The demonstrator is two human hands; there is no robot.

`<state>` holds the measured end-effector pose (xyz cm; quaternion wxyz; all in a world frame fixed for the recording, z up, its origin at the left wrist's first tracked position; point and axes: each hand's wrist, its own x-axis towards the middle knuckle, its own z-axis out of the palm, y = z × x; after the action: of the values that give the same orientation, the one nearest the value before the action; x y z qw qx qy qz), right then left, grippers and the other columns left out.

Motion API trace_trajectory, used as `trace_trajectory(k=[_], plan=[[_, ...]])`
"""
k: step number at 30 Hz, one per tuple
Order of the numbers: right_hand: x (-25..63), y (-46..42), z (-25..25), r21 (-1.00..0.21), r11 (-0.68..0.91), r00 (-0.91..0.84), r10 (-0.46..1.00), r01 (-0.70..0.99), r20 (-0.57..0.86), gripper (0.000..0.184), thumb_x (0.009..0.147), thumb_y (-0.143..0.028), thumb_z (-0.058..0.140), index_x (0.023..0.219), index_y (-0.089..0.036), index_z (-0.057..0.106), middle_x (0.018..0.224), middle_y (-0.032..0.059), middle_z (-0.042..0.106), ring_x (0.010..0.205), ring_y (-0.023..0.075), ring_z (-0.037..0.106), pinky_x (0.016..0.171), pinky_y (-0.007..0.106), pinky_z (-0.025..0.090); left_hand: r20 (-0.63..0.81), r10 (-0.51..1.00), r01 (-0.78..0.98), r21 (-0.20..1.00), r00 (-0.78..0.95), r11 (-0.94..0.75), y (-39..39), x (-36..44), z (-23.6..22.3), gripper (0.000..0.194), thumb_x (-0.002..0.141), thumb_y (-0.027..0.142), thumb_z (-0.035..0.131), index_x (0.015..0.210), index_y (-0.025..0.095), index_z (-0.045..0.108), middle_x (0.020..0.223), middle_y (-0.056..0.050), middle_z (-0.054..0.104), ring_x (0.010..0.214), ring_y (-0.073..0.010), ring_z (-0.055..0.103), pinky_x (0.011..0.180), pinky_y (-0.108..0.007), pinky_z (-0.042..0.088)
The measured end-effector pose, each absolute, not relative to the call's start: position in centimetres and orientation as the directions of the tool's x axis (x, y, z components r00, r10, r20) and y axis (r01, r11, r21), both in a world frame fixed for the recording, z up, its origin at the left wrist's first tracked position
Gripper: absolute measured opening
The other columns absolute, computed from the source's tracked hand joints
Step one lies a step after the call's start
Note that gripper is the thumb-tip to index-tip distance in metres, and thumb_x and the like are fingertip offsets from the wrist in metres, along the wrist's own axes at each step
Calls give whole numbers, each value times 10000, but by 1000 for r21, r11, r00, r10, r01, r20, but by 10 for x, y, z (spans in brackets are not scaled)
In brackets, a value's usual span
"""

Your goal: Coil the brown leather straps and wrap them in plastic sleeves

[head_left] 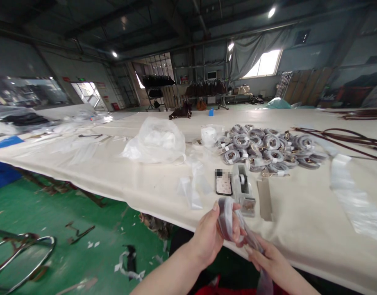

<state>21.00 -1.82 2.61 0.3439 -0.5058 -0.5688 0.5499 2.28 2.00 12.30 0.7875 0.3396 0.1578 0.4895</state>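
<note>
My left hand (210, 231) is closed on the looped end of a strap (225, 219) wrapped in cloudy plastic film. The strap runs down to the right into my right hand (265, 256), whose fingers pinch it farther along, and its tail hangs below that hand. Just beyond the hands, on the table, stands a tape dispenser (244, 190) with a phone (223, 182) lying to its left. A flat grey-brown strip (264, 198) lies to the dispenser's right. Farther back is a heap of coiled straps (271, 142), wrapped in similar film with white bands around them.
A clear plastic bag (157, 141) with white contents sits left of centre, beside loose film pieces (194, 186). Long brown straps (357, 137) and plastic sheeting (354, 200) lie on the right. The table's front edge (164, 213) is close to me; a metal-ringed stool (22, 262) stands lower left.
</note>
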Motion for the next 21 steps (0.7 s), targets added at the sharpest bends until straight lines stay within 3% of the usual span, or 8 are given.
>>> trace_trajectory(k=[4,7,9,12,15,18,21], plan=[[212,-19,40,-960,-249,-501,819,128,-279,546,918,-643,480,1032,-164,715,941,94,732,598,135,596,590,278,475,149,914,-621,773,376,129,15,26,119,541,979,553,414,1212,108,616,686,-9,577,617,-144,548,856,-396,482],[204,-23,46,-958,-282,-625,738,57,-254,502,882,-609,581,969,-140,736,869,99,745,583,121,607,559,237,456,261,927,-483,869,269,-104,10,23,110,494,1024,487,317,1296,144,545,825,-40,608,770,-180,592,970,-436,449],[199,-27,48,-962,-273,-682,701,16,-210,430,847,-545,672,923,-127,737,815,83,736,577,105,610,563,209,455,410,883,-308,891,229,-333,10,17,102,444,1046,398,260,1341,156,486,944,-76,620,922,-207,604,1044,-450,406],[197,-35,55,-953,-300,-696,691,-32,-194,393,841,-501,700,880,-110,722,743,66,702,551,86,602,515,161,430,654,691,19,722,306,-692,14,6,90,415,1037,297,257,1404,157,388,1186,-158,588,1151,-259,561,1094,-482,365],[199,-42,64,-943,-327,-680,706,-66,-198,386,842,-485,708,868,-101,706,693,59,681,506,65,569,472,134,407,723,507,287,419,469,-862,22,3,77,547,1013,365,281,1488,99,224,1356,-267,489,1256,-348,514,1023,-540,423],[202,-47,69,-933,-343,-656,730,-114,-188,360,842,-461,717,845,-102,690,662,53,671,483,59,551,467,135,414,686,431,396,221,586,-891,29,7,59,801,961,615,236,1465,-7,200,1268,-328,532,1173,-409,566,910,-569,488],[207,-50,67,-913,-368,-623,760,-174,-188,366,827,-468,724,837,-104,686,638,49,668,449,57,533,444,141,403,646,444,453,166,622,-876,30,11,42,960,872,785,135,1326,-16,409,1085,-294,619,1004,-400,631,809,-553,525]])
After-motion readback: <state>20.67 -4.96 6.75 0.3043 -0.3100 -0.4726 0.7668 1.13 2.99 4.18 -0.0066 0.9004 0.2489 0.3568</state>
